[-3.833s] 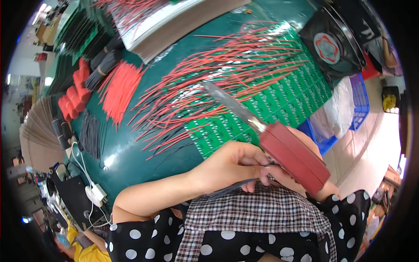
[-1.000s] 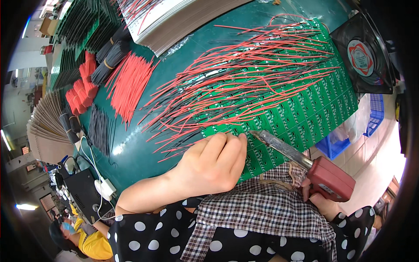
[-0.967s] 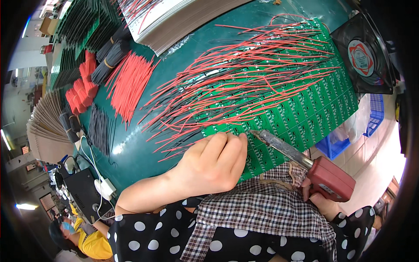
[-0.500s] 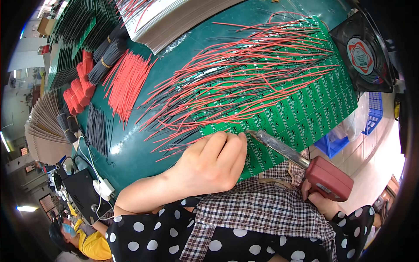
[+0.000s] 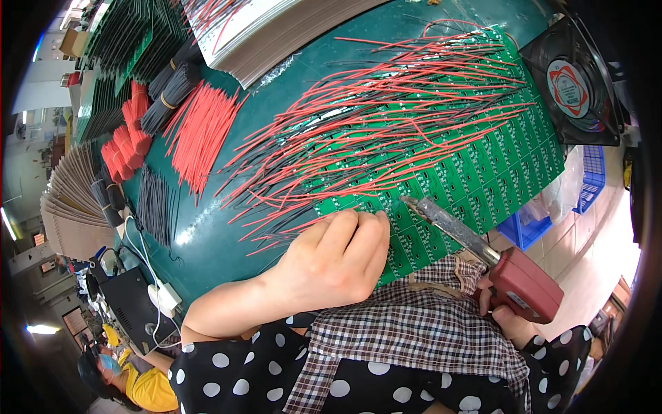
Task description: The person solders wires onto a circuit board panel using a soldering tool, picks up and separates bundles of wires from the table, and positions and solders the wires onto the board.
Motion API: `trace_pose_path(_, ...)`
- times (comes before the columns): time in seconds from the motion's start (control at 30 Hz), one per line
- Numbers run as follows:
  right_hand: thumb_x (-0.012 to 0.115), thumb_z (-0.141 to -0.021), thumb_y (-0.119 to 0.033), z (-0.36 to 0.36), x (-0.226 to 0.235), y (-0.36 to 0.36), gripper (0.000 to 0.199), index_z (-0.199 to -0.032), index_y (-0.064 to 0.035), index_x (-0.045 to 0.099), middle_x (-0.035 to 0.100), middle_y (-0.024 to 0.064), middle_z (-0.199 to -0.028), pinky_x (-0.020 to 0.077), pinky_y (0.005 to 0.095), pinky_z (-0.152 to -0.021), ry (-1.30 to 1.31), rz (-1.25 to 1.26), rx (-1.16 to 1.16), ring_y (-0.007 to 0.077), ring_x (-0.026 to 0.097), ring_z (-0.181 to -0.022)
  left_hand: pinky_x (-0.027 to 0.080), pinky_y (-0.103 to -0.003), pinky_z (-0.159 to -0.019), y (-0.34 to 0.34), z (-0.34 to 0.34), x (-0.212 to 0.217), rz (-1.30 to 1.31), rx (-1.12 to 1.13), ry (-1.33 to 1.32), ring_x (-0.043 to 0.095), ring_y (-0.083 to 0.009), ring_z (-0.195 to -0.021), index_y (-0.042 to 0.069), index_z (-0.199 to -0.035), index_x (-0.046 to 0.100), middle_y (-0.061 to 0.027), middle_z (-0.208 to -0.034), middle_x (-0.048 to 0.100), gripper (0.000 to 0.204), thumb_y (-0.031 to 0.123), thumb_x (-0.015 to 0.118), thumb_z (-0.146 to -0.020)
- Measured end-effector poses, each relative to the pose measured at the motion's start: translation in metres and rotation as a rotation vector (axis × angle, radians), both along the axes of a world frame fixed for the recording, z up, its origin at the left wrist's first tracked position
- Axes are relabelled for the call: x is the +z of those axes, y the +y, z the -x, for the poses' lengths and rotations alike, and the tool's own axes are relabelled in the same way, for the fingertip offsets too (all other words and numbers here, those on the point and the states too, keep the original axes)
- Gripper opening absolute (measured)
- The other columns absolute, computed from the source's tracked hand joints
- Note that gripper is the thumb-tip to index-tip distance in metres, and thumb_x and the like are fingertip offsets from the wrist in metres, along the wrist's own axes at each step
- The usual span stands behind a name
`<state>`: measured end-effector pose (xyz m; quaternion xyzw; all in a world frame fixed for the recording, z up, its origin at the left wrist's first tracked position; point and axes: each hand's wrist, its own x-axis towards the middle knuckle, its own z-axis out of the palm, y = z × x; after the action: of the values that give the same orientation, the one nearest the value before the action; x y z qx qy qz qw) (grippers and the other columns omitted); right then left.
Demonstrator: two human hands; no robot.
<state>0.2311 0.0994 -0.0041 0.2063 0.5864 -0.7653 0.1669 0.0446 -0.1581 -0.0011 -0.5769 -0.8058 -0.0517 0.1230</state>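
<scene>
My left hand point(image 5: 338, 252) rests over the near edge of a green circuit board panel point(image 5: 483, 172), its fingers pinched together. What they hold, if anything, is hidden behind the knuckles; red and black wire ends stick out beside the hand. My right hand point(image 5: 507, 317) is closed around the dark red handle of a soldering iron point(image 5: 527, 286). The iron's metal barrel slants up and left across the board, its tip just right of my left fingertips. Many red and black wires point(image 5: 372, 117) lie in rows over the panel's far and left parts.
Loose red wires point(image 5: 203, 134) and black wires point(image 5: 155, 203) lie on the green table point(image 5: 214, 241) at left, beside tied bundles point(image 5: 127, 148). A stack of boards point(image 5: 276, 34) stands at the back, a black fan point(image 5: 572, 86) at right. Far left, a person in yellow point(image 5: 148, 390) sits.
The soldering iron's tip has shifted slightly to the right, away from my left fingertips, and its handle has dropped a little. My left hand has stayed nearly in place.
</scene>
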Motion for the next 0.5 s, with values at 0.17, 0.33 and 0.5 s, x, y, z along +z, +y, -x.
trace_pose_path(0.17, 0.076, -0.073, -0.019, 0.003, 0.002, -0.007, 0.059, -0.118, 0.0027, 0.046, 0.061, 0.0145, -0.097, 0.0441, 0.0222, -0.057, 0.008, 0.055, -0.075, 0.0141, 0.058, -0.068, 0.043, -0.022, -0.05, 0.001, 0.001, 0.001, -0.007, -0.001, 0.007, 0.057, -0.0159, -0.068, -0.001, -0.09, 0.065, -0.0056, -0.079, 0.056, 0.034, 0.01, 0.057, -0.058)
trace_pose_path(0.33, 0.068, -0.078, -0.05, 0.005, 0.001, -0.01, 0.066, -0.114, 0.0023, 0.049, 0.055, 0.0092, -0.097, 0.0414, 0.0231, -0.045, 0.054, -0.085, -0.097, 0.014, 0.053, -0.054, 0.045, -0.026, -0.05, 0.0, 0.008, 0.01, -0.144, 0.112, -0.461, 0.058, -0.0179, -0.063, -0.002, -0.089, 0.065, -0.0063, -0.075, 0.058, 0.032, 0.004, 0.06, -0.059)
trace_pose_path(0.5, 0.07, -0.077, -0.048, 0.006, -0.001, -0.01, 0.066, -0.112, 0.004, 0.049, 0.054, 0.0091, -0.095, 0.041, 0.0221, -0.045, 0.082, -0.081, -0.133, 0.0135, 0.053, -0.055, 0.045, -0.027, -0.049, 0.011, 0.011, 0.006, -0.135, 0.104, -0.382, 0.057, -0.0177, -0.061, -0.003, -0.09, 0.064, -0.0064, -0.075, 0.058, 0.032, 0.003, 0.061, -0.059)
